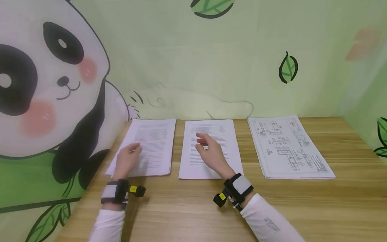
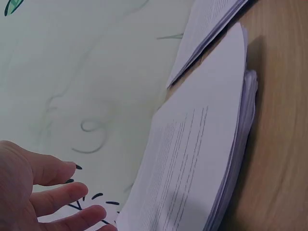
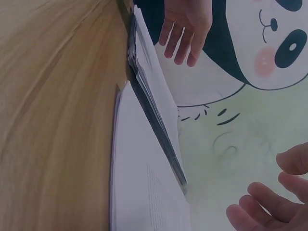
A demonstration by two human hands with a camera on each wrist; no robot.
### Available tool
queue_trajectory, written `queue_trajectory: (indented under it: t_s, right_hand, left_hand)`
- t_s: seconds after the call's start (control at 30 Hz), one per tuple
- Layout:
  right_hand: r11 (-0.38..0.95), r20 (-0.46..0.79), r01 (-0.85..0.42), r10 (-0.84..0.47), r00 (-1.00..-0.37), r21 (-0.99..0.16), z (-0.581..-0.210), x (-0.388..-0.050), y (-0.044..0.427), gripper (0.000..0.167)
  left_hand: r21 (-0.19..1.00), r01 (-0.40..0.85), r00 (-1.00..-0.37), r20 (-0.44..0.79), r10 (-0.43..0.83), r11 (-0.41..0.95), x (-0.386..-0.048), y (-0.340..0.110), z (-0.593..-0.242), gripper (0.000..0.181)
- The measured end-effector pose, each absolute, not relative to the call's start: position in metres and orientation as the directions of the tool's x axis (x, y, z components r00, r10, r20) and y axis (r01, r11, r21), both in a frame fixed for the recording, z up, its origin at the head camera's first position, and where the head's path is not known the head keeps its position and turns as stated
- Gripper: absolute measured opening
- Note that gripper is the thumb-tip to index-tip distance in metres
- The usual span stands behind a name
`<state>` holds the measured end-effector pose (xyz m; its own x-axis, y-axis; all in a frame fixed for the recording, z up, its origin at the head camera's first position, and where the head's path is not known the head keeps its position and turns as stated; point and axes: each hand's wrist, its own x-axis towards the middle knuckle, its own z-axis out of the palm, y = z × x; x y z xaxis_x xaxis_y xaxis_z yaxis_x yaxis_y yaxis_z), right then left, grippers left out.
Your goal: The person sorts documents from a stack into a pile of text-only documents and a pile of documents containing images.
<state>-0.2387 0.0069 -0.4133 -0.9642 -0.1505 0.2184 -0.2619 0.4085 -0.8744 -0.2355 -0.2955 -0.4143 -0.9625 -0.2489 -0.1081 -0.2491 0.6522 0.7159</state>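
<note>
Three stacks of paper lie side by side on the table. Over the left stack of printed text pages [image 1: 154,148] hovers my left hand [image 1: 127,158], its fingers loosely bent and holding nothing. The left wrist view shows this hand [image 2: 53,192] apart from the sheets, fingers spread. My right hand [image 1: 213,154] is above the middle stack of text pages [image 1: 208,171], fingers relaxed and nothing in them. In the right wrist view its fingers [image 3: 269,202] stand clear of the paper. The right stack, sheets of technical drawings [image 1: 287,148], has no hand near it.
The stacks rest on a wood-grain table [image 1: 181,208], near its back edge. Behind it is a pale green wall [image 1: 181,67] with a painted panda [image 1: 60,84] at the left and leaves. A strapped camera [image 1: 137,191] sits on each wrist.
</note>
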Motion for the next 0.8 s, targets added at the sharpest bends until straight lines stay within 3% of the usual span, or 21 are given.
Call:
queue_trajectory:
  t_s: [0.33, 0.53, 0.8]
  right_hand:
    - [0.335, 0.147, -0.210, -0.203, -0.968, -0.918, -0.421, -0.240, -0.036, 0.043]
    - [0.317, 0.075, -0.165, -0.277, -0.958, -0.934, -0.426, -0.239, -0.052, 0.045]
    - [0.306, -0.105, 0.005, -0.313, -0.944, -0.952, -0.434, -0.239, -0.071, 0.055]
  left_hand:
    - [0.669, -0.402, -0.916, -0.280, -0.288, 0.626, -0.233, -0.323, -0.417, 0.064]
    - [0.664, -0.404, -0.915, -0.282, -0.289, 0.630, -0.234, -0.328, -0.420, 0.069]
    - [0.683, -0.416, -0.909, -0.289, -0.300, 0.600, -0.234, -0.334, -0.426, 0.076]
